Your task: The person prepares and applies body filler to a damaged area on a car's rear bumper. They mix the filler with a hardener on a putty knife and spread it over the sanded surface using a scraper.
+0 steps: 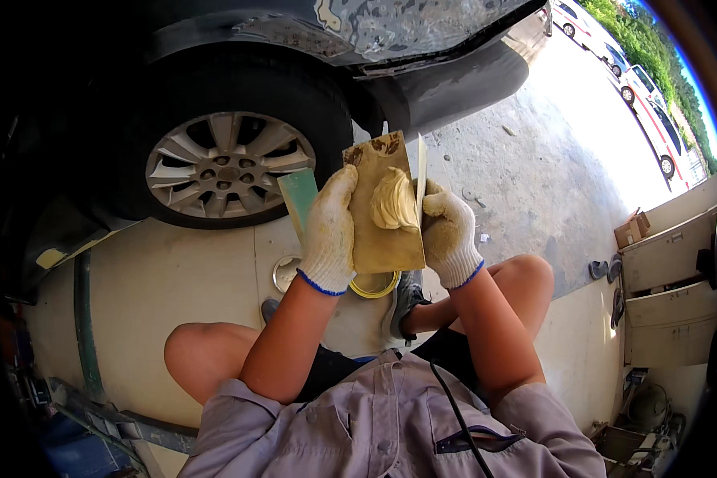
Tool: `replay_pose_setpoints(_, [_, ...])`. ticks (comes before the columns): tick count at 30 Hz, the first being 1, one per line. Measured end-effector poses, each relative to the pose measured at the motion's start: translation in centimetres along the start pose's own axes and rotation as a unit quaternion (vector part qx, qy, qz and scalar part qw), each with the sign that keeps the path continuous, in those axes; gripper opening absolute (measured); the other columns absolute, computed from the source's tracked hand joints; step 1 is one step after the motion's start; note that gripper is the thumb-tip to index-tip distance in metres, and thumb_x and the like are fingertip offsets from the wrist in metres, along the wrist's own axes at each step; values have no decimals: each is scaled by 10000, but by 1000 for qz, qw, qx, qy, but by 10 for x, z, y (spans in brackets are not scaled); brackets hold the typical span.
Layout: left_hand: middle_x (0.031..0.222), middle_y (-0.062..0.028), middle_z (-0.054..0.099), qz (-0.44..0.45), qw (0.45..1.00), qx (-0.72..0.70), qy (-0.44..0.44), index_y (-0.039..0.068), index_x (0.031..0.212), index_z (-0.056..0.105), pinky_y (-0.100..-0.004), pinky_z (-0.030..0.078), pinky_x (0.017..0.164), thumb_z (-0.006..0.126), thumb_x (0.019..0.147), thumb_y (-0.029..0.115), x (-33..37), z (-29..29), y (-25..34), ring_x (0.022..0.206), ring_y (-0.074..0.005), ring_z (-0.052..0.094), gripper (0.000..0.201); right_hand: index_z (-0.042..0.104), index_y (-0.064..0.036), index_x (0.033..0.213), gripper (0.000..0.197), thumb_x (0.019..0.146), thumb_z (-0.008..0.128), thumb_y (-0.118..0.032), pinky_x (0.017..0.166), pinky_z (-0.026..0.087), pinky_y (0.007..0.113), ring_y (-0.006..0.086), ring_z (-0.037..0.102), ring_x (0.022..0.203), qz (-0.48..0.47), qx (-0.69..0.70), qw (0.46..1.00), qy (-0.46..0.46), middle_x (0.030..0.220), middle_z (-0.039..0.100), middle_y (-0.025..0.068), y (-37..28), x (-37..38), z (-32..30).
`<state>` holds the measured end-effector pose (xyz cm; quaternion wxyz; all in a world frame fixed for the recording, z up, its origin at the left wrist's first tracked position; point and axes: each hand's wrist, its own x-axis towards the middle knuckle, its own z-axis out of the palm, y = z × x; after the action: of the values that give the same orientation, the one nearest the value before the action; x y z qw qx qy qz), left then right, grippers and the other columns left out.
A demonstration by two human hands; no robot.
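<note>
In a knitted white glove with a blue cuff, my left hand (331,227) grips the left edge of a tan mixing board (374,251). Dark brown stains mark the board's far end. A mound of pale yellow putty (393,201) lies on it, toward the right edge. A green flat spreader (298,194) sticks out beside my left hand; how it is held there is hidden. My gloved right hand (448,235) is closed around a pale, thin putty spreader (421,167), seen nearly edge-on against the board's right side.
Just ahead stands a dark car with a silver-spoked wheel (228,166) and a patchy, sanded panel (390,32). On the floor by my feet are a round tin with a yellow rim (374,287) and a pale round lid or dish (287,273). Cabinets (671,255) line the right.
</note>
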<state>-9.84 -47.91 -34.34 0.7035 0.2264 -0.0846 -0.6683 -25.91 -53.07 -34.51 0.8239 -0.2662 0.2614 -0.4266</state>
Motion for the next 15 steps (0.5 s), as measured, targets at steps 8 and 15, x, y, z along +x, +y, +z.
replay_pose_setpoints(8, [1269,-143,660,59,997,-24,-37,28,1390,534,-442,573,971,412,1109,352,4,-14,35,1110,-278,687,446,552,32,1268,412,871,516,-74,613,543,341,246,680,812,42,-52,996,61,1103,657,153,37,-14,-67])
replay_pose_setpoints(15, [1349,-132,608,183,978,29,96,37,1402,523,-435,531,1013,500,1083,256,23,-36,30,1212,-255,619,388,592,-56,1171,242,1008,565,-233,565,441,355,236,631,853,-15,38,982,182,1075,661,100,39,-30,-64])
